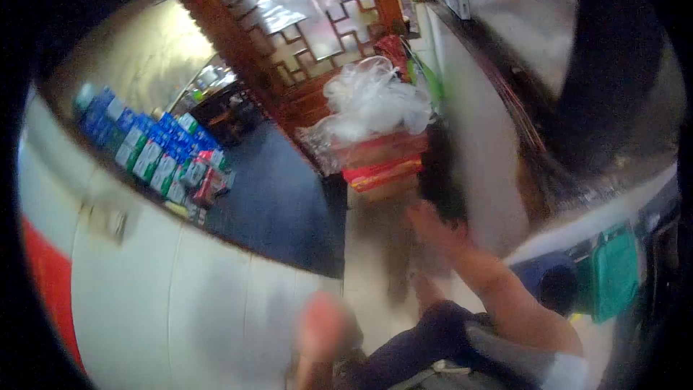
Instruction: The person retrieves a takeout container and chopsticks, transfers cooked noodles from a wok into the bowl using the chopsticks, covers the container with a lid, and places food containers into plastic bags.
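Right hand [437, 224]: stretched forward above the floor [367, 235], with fingers loosely open.
Left hand [323, 321]: low beside the white counter front [209, 289], too blurred to tell wide fingers from narrow.
Plastic bags [379, 101]: heaped on a red bundle [382, 172], ahead of the right hand, apart from it.
Passage: 1 narrow strip between dark countertop edge [341, 245] and pale panel [484, 152].

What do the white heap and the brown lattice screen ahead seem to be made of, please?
The white heap looks like thin, glossy plastic: it is translucent and crumpled. The brown lattice screen appears wooden, perhaps varnished, judging by its reddish-brown bars; blur hides any grain.
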The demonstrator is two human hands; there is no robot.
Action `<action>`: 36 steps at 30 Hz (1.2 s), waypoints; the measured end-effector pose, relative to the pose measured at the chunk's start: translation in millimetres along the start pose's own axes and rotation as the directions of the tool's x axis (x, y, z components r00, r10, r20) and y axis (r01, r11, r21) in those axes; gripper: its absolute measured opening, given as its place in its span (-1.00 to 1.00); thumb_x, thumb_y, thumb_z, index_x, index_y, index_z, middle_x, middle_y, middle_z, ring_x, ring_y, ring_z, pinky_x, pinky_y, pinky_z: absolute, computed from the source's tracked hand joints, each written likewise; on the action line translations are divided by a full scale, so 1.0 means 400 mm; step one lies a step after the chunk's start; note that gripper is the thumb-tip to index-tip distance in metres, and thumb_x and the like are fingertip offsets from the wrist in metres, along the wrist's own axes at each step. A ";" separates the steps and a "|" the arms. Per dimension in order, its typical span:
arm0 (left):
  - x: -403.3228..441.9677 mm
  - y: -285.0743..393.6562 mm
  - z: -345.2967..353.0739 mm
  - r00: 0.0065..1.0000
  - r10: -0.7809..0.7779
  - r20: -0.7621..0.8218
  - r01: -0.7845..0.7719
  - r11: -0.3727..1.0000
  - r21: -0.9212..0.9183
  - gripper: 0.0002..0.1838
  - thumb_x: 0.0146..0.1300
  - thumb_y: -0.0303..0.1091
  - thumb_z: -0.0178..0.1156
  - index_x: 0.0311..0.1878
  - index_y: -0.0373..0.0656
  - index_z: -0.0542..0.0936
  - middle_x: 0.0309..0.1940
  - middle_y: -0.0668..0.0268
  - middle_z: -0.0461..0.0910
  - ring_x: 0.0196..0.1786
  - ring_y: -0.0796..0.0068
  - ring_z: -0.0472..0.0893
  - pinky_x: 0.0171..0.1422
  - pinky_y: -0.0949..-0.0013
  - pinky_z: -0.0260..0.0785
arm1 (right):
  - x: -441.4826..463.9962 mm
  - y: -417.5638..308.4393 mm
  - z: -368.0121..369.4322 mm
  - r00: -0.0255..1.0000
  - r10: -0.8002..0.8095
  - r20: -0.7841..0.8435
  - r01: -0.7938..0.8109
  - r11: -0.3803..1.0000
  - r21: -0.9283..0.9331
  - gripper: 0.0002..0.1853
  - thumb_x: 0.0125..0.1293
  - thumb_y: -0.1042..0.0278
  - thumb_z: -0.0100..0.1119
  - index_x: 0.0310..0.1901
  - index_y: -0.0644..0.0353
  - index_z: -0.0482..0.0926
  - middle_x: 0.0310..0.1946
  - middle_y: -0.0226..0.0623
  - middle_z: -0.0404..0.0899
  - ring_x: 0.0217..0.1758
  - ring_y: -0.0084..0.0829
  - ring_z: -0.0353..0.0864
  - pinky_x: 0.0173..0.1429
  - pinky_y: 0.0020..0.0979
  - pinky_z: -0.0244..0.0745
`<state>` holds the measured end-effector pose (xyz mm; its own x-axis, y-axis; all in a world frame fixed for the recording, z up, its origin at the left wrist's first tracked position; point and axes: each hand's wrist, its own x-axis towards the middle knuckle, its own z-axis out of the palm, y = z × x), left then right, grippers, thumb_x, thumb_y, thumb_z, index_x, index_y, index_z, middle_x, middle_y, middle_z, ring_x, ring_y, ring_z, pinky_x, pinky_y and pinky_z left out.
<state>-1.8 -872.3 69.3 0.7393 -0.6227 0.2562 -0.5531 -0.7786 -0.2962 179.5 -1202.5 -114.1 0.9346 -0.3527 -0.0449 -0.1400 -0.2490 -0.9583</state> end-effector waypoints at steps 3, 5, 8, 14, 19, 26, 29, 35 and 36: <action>0.272 -0.081 0.154 0.996 0.089 -0.008 -0.087 0.983 0.164 -0.73 0.41 -0.20 -0.16 -0.15 -0.13 0.49 -0.36 0.35 0.51 -0.34 0.52 0.49 -0.32 0.47 0.36 | 0.393 -0.020 -0.065 0.926 -0.091 -0.366 0.083 0.996 -0.038 -0.78 0.13 0.25 0.19 -0.33 0.25 0.57 -0.43 -0.14 0.60 -0.35 -0.25 0.59 -0.23 -0.28 0.45; 0.379 -0.162 0.326 0.993 0.114 -0.001 -0.105 0.921 0.375 -0.73 0.39 -0.19 -0.14 -0.12 -0.12 0.50 -0.32 0.34 0.52 -0.30 0.51 0.49 -0.26 0.45 0.37 | 0.651 -0.029 -0.107 0.859 -0.143 -0.492 0.184 0.982 0.037 -0.77 0.12 0.23 0.23 -0.39 0.26 0.57 -0.50 -0.17 0.58 -0.40 -0.24 0.58 -0.27 -0.30 0.44; 0.472 -0.340 0.611 0.948 0.313 -0.055 -0.130 0.540 0.832 -0.74 0.31 -0.18 0.00 -0.08 -0.12 0.51 -0.23 0.35 0.52 -0.20 0.50 0.49 -0.14 0.42 0.40 | 1.004 0.065 -0.147 0.755 0.034 -0.655 -0.122 0.989 -0.089 -0.66 0.16 0.05 0.15 -0.43 0.22 0.58 -0.49 -0.12 0.58 -0.39 -0.12 0.57 -0.26 -0.24 0.42; 0.872 -0.378 0.548 0.554 0.085 0.828 0.213 -0.976 -0.043 -0.70 0.28 -0.20 0.06 -0.01 -0.14 0.47 -0.13 0.31 0.52 -0.12 0.43 0.47 -0.07 0.37 0.39 | 1.361 0.088 -0.206 0.613 0.221 -0.758 -0.398 0.916 -0.055 -0.66 0.14 0.01 0.15 -0.18 0.06 0.59 -0.24 -0.14 0.62 -0.17 -0.14 0.60 -0.08 -0.21 0.47; 1.200 -0.426 0.568 0.354 0.392 0.849 0.764 -0.645 -0.021 -0.57 0.26 -0.19 0.06 0.13 -0.20 0.38 -0.01 0.22 0.49 0.01 0.33 0.47 0.07 0.24 0.35 | 1.378 0.050 -0.182 0.606 0.379 -0.699 -0.450 0.888 0.092 -0.67 0.14 0.09 0.15 -0.21 0.18 0.56 -0.32 -0.17 0.61 -0.23 -0.16 0.59 -0.11 -0.24 0.45; 1.653 -0.223 0.608 0.545 0.693 0.472 0.807 -0.280 -0.520 -0.38 0.27 -0.14 0.07 0.33 -0.17 0.17 0.12 0.16 0.42 0.16 0.25 0.42 0.29 0.16 0.20 | 1.161 -0.048 -0.204 0.652 0.183 -0.736 0.025 0.965 0.263 -0.89 0.17 0.39 0.15 -0.37 0.23 0.48 -0.37 -0.28 0.52 -0.24 -0.44 0.49 -0.09 -0.39 0.38; 1.806 -0.102 0.675 0.522 0.708 0.475 0.841 -0.336 -0.424 -0.41 0.28 -0.11 0.06 0.31 -0.14 0.19 0.08 0.21 0.44 0.15 0.25 0.43 0.25 0.13 0.23 | 1.060 -0.188 -0.191 0.733 -0.120 -0.669 0.152 0.988 -0.011 -0.91 0.13 0.41 0.16 -0.40 0.19 0.45 -0.29 -0.26 0.50 -0.17 -0.29 0.49 0.02 -0.37 0.37; 2.018 0.004 0.887 0.348 0.811 0.470 0.932 -0.353 -0.080 -0.64 0.30 -0.15 0.04 0.09 -0.10 0.40 -0.11 0.29 0.54 -0.05 0.29 0.53 0.02 0.12 0.42 | 0.962 -0.314 -0.095 0.948 -0.101 -0.300 0.149 0.979 0.141 -0.96 0.17 0.51 0.10 -0.37 0.17 0.44 -0.36 -0.34 0.51 -0.22 -0.43 0.50 -0.09 -0.44 0.39; 2.037 0.009 0.907 0.409 0.792 0.453 0.911 -0.379 -0.162 -0.67 0.30 -0.16 0.04 0.06 -0.10 0.42 -0.13 0.29 0.55 -0.08 0.29 0.54 -0.01 0.14 0.44 | 0.962 -0.303 -0.068 0.959 -0.002 -0.282 0.093 0.946 0.310 -0.96 0.19 0.52 0.08 -0.37 0.18 0.44 -0.38 -0.38 0.50 -0.24 -0.49 0.49 -0.11 -0.46 0.39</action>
<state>738.0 -1354.3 -56.7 0.0383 -0.8367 -0.5463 0.8212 -0.2851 0.4943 547.0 -1332.6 -7.4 0.8045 -0.5927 0.0385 0.0562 0.0114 -0.9984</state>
